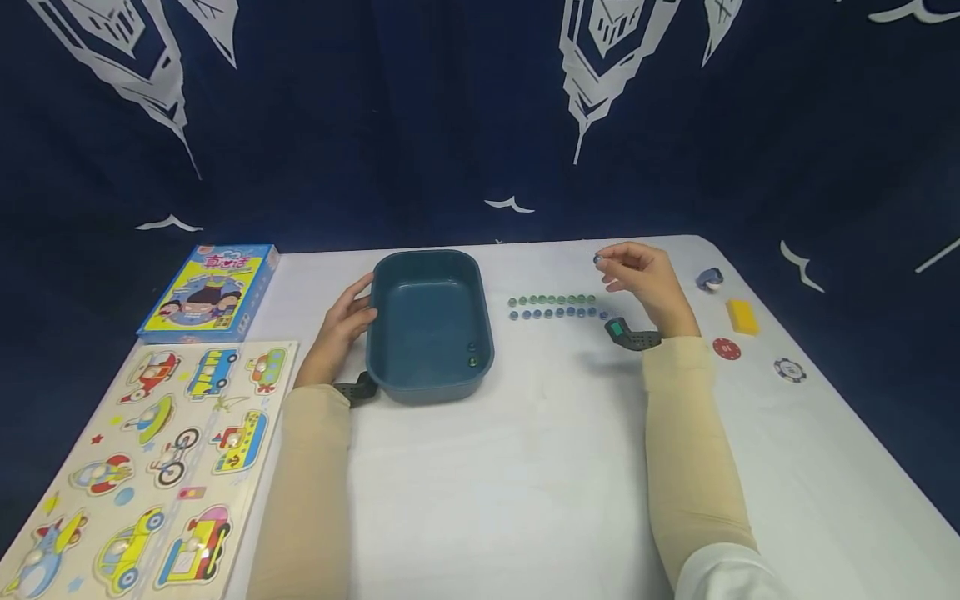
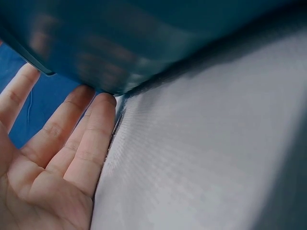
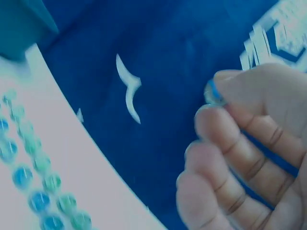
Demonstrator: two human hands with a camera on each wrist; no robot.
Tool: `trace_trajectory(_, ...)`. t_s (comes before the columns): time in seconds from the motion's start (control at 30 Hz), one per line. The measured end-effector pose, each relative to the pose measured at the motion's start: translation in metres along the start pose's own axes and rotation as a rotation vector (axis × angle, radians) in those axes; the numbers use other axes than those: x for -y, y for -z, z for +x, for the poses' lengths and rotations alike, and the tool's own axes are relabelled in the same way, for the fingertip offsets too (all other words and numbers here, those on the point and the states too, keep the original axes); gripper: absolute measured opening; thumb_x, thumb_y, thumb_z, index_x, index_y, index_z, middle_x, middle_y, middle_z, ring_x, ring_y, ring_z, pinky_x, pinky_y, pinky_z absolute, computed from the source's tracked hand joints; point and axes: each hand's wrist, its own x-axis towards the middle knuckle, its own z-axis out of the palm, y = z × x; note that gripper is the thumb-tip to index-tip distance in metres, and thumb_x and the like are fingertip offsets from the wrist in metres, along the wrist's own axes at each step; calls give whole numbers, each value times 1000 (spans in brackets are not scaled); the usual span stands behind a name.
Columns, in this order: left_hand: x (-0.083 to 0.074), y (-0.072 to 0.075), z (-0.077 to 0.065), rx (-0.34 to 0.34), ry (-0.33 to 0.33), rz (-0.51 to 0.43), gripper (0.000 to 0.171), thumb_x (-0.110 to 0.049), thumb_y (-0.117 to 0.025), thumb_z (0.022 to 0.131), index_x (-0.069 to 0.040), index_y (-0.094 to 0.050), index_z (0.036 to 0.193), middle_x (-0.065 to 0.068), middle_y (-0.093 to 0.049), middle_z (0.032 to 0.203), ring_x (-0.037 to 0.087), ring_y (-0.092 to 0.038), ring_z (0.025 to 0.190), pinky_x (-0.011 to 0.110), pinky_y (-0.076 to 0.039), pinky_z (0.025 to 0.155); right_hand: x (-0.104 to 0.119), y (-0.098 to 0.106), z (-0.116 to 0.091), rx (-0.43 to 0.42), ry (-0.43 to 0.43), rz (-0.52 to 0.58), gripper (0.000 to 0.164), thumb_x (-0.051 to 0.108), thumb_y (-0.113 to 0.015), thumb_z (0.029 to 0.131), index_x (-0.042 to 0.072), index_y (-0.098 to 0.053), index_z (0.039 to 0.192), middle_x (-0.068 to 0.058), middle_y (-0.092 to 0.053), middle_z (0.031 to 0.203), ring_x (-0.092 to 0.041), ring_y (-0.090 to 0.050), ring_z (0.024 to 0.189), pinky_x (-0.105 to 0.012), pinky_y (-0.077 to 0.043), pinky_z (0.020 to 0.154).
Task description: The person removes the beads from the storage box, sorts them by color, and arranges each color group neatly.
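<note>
My right hand (image 1: 641, 279) is raised above the far right of the table and pinches a glass marble (image 3: 214, 92) with some blue in it between thumb and fingertip. Left of that hand, green marbles (image 1: 561, 299) form a row on the cloth, with blue marbles (image 1: 558, 312) in a second row nearer me. A dark teal basin (image 1: 431, 392) stands to the left of the rows. Two small marbles (image 1: 472, 362) lie inside it near its right side. Against the basin's left wall rest the extended fingers of my left hand (image 1: 341, 333); the left wrist view shows the fingertips touching it.
On the left are a wooden picture puzzle board (image 1: 142, 442) and a colourful box (image 1: 210, 292). Along the right edge lie a small dark blue object (image 1: 709, 279), a yellow block (image 1: 742, 317), a red chip (image 1: 726, 348) and a black-and-white chip (image 1: 790, 370). Behind hangs a dark blue curtain (image 1: 420, 125).
</note>
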Motion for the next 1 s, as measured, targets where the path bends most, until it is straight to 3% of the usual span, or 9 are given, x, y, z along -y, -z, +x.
trace_trajectory(0.27, -2, 1, -1, 2, -1, 5, 64, -13, -49, 97, -19, -29, 158, 21, -38, 153, 32, -34, 143, 50, -24, 119, -30, 23, -7, 7, -205, -103, 27, 15, -68, 95, 0, -66, 116, 10, -70, 98, -16, -66, 87, -23, -57, 76)
trace_trajectory(0.47, -2, -1, 0, -4, 20, 27, 65, -16, -50, 97, -23, -29, 158, 19, -40, 153, 32, -36, 141, 50, -24, 118, -51, 29, -8, 36, -316, -226, 31, 19, -66, 96, 1, -63, 121, -6, -68, 110, -13, -65, 87, -22, -56, 74)
trace_trajectory(0.57, -2, -2, 0, -4, 24, 30, 66, -17, -51, 97, -24, -29, 158, 18, -40, 153, 32, -38, 141, 50, -24, 118, -57, 29, -8, 50, -339, -272, 33, 18, -65, 96, 0, -62, 123, -13, -65, 114, -12, -64, 82, -22, -55, 73)
trace_trajectory(0.7, -3, -1, -1, -2, 26, 30, 66, -18, -52, 97, -25, -29, 158, 17, -40, 153, 32, -38, 140, 51, -24, 118, -60, 30, -9, 60, -367, -312, 33, 17, -64, 95, 0, -62, 124, -10, -62, 107, -12, -62, 77, -21, -53, 70)
trace_trajectory(1.0, -3, -2, -1, -9, 28, 32, 66, -19, -52, 97, -26, -30, 158, 16, -41, 153, 32, -38, 140, 52, -24, 118, -56, 30, -14, 92, -443, -390, 34, 21, -68, 94, 4, -65, 124, -12, -62, 110, -19, -58, 81, -30, -44, 75)
